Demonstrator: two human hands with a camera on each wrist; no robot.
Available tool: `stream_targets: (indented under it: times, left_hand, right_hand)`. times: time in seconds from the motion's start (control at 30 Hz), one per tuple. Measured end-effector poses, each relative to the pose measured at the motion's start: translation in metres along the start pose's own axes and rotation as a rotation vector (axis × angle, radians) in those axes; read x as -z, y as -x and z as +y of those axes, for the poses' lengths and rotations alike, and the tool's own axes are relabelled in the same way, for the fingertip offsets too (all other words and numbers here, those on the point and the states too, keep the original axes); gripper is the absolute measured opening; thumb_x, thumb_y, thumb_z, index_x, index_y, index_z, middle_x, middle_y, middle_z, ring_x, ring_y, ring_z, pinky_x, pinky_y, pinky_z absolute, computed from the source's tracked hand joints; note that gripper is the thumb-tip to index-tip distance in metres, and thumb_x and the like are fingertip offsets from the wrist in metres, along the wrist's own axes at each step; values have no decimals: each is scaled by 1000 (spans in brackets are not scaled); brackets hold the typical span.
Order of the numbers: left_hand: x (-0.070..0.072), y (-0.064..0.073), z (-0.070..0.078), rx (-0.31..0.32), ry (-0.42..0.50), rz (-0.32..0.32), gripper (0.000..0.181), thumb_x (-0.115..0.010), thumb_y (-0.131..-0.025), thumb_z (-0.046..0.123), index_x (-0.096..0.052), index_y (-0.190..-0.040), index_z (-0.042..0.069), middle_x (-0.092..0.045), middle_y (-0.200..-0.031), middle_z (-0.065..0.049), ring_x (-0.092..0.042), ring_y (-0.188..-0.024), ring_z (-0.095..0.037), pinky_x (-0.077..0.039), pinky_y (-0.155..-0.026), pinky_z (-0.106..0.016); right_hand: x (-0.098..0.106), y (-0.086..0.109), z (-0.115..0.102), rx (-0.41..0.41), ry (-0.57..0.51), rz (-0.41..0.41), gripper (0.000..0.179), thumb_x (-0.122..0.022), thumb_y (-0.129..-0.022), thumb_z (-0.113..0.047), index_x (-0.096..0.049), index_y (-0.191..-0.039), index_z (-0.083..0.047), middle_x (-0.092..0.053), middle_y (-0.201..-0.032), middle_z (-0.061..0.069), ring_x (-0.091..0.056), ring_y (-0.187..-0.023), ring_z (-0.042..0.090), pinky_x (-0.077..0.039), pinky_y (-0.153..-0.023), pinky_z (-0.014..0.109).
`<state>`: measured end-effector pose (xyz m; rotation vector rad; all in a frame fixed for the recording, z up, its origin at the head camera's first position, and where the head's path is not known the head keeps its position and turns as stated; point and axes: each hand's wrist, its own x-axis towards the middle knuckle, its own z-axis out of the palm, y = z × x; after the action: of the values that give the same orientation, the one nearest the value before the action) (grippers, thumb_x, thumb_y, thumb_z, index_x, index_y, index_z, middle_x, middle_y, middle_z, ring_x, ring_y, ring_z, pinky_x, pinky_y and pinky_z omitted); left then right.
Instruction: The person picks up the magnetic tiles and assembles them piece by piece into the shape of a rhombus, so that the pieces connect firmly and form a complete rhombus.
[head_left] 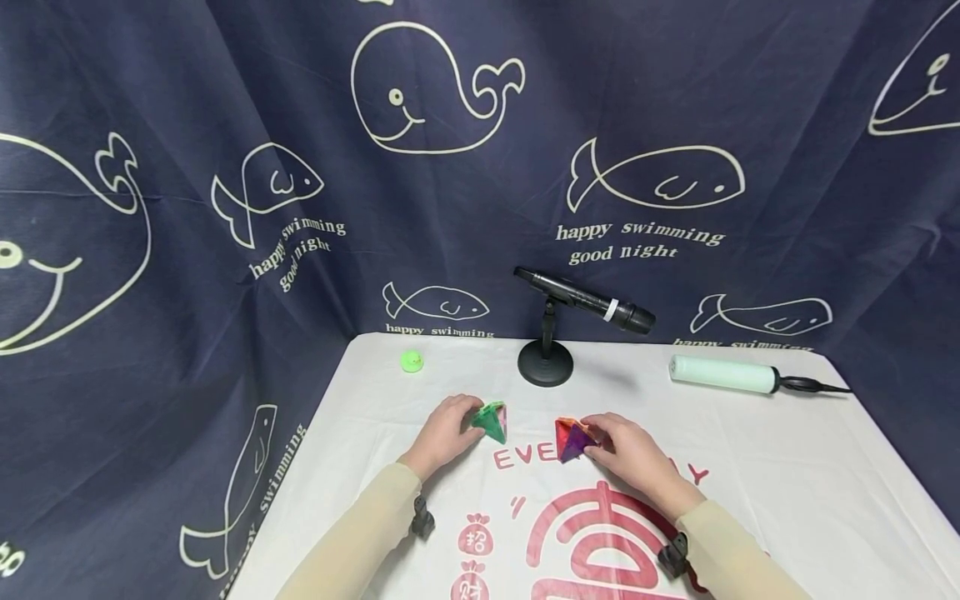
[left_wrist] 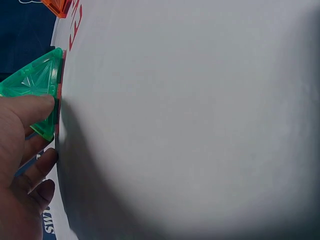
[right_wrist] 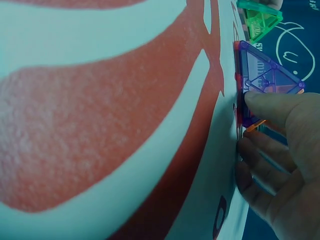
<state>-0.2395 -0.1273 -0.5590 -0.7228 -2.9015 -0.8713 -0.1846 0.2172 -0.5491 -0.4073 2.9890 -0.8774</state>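
Note:
Two small pyramids of translucent magnetic tiles stand apart on the white tablecloth, pointed ends up or toward me; exact tilt is hard to judge. My left hand (head_left: 448, 429) pinches the green pyramid (head_left: 491, 422), which has a pink side. In the left wrist view the thumb presses on a green triangular tile (left_wrist: 37, 75), with fingers behind it. My right hand (head_left: 633, 454) pinches the other pyramid (head_left: 572, 442), made of purple, red and orange tiles. The right wrist view shows the thumb against its purple tile (right_wrist: 272, 75); the fingers behind are partly hidden.
A black microphone (head_left: 577, 298) on a round stand (head_left: 546, 362) is behind the pyramids. A green toy duck (head_left: 412, 361) sits at back left, a pale green hand pump (head_left: 723, 374) at back right. A dark blue curtain (head_left: 480, 200) hangs behind the table.

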Motion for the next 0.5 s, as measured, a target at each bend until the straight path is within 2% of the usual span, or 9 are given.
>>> stream_targets:
  times: [0.13,0.23,0.5]
  left_hand:
    - [0,0,1,7,16,-15,38,-79,-93,16,-67,-129,9,-69,-124,-6,-63,-116,-24,-48,-104,-43]
    - [-1,-1,1,21,22,-30,37,-78,-94,16,-68,-128,10,-70,-122,-4,-64,-112,-20,-51,-100,-41]
    - [-3,-2,-1,4,35,-15,35,-79,-94,18,-70,-126,10,-71,-120,-4,-64,-109,-19,-51,-99,-40]
  right_hand:
    - [-2,1,-1,4,-6,0,45,-84,-89,-13,-69,-130,-6,-70,-120,10,-68,-108,28,-55,-94,51]
    - [-2,1,-3,4,-7,4,43,-84,-89,-12,-70,-129,-5,-70,-122,13,-68,-113,32,-53,-96,54]
    - [-7,-4,-7,42,-13,32,39,-84,-89,-10,-72,-125,-4,-72,-118,12,-69,-109,30,-54,-95,52]
